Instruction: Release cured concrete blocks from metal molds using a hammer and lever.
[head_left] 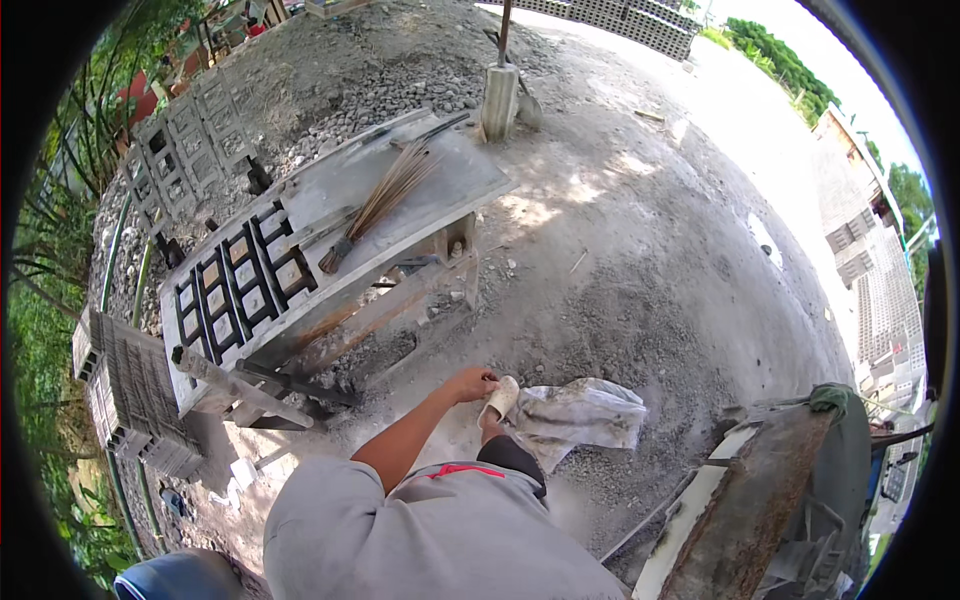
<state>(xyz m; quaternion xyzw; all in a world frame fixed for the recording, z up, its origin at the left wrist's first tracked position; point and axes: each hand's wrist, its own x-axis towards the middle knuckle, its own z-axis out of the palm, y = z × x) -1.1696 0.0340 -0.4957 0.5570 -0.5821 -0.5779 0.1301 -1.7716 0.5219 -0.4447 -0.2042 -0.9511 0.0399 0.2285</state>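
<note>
My left hand (475, 384) reaches forward at the middle of the view, its fingers curled and pinched together. What they hold, if anything, is too small to make out. Right beside the fingertips is a cream slip-on shoe (501, 397), apparently on my foot, below a black trouser leg (513, 461). Whether the hand touches the shoe is unclear. A crumpled white sack (585, 415) lies on the ground just to the right. My right hand does not show.
At left stands a slab-topped table (470, 185) with a stick broom (385, 200) and a dark metal block mould (245, 280). Concrete blocks (140, 400) are stacked beyond its left end. A rusty-edged trough (750, 500) stands at lower right. A post (498, 100) rises behind the table.
</note>
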